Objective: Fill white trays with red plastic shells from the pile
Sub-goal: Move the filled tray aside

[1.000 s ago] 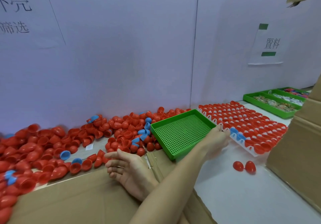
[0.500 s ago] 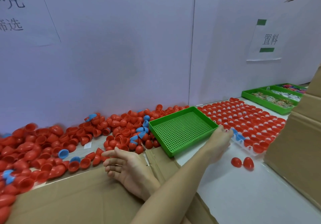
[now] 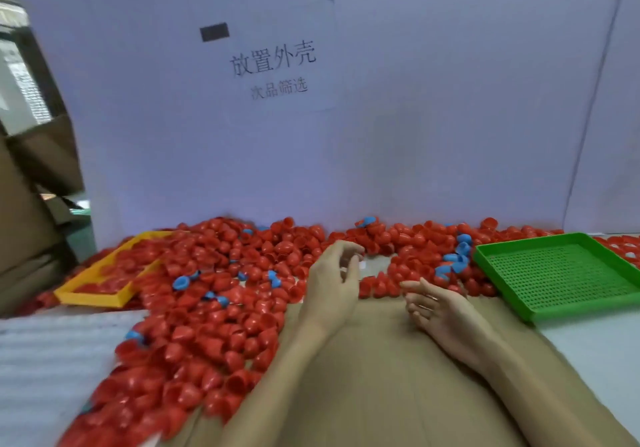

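A: Where are the red shells [image 3: 207,311]?
B: They lie in a big pile on the cardboard sheet [image 3: 381,377], along the wall, with some blue caps [image 3: 183,282] between them.
A: And the hands?
B: The left hand [image 3: 334,282] is over the pile edge, fingers loosely bent, holding nothing I can see. The right hand [image 3: 438,309] rests palm up, relaxed, empty, near the green tray [image 3: 561,273].

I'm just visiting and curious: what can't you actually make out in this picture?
- Head view: white trays, cut off at the right edge behind the green perforated plastic tray.
- Yellow plastic tray: inside buried under red plastic shells.
- Left hand: holding anything? Blurred.
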`<state>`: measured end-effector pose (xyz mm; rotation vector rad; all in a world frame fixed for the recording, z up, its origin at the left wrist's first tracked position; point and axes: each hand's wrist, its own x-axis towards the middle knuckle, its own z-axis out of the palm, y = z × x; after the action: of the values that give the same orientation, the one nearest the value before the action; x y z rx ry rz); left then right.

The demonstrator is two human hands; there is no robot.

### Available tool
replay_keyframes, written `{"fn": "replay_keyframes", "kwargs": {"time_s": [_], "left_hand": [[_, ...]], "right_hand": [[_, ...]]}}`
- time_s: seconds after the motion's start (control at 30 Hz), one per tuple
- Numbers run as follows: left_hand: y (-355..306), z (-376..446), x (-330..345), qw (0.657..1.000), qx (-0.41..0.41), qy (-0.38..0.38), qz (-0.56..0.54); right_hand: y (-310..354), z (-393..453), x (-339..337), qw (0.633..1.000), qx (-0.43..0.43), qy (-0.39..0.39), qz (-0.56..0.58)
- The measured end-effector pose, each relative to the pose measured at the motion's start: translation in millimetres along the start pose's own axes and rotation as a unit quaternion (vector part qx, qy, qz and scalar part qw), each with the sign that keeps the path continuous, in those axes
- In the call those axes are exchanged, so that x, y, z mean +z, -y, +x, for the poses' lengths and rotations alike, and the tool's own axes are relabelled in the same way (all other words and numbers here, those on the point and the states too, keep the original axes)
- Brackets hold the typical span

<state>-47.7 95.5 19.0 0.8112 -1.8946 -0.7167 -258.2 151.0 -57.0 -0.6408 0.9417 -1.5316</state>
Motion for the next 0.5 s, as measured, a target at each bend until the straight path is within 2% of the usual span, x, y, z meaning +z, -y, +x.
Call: {"fn": "replay_keyframes", "kwargs": {"time_s": [0.07,0.13,0.2,0.27,0.33,0.37,0.4,0.5], "left_hand": [[39,-13,-69,0.989,-0.019,-0.092,0.114],[76,-32,-142,0.957,-0.043,-0.136,0.252],[92,-49,-192,0.905,-0.123,-0.145,0.381],[110,-62,-235,0.838,-0.249,-0.135,0.467],[120,-74,-271,0.788,-0.396,-0.070,0.467],[125,-78,-283,0.781,-0.442,-0.033,0.440],[132,-81,-291,0.784,-0.463,-0.004,0.413],[146,-82,-300,0.793,-0.452,0.050,0.405]], "right_hand": [[-3,1,3,1.000,0.007,-0.012,-0.010],[-5,8,-3,1.000,0.003,-0.005,-0.010],[-10,15,-12,1.000,0.001,-0.013,-0.021],[-10,16,-13,0.999,0.007,-0.014,-0.029],[-14,19,-14,0.999,0.011,-0.024,-0.029],[-15,20,-14,0.999,0.010,-0.026,-0.032],[-16,21,-14,0.999,0.007,-0.028,-0.033],[-17,23,-13,0.999,-0.003,-0.027,-0.025]]}}
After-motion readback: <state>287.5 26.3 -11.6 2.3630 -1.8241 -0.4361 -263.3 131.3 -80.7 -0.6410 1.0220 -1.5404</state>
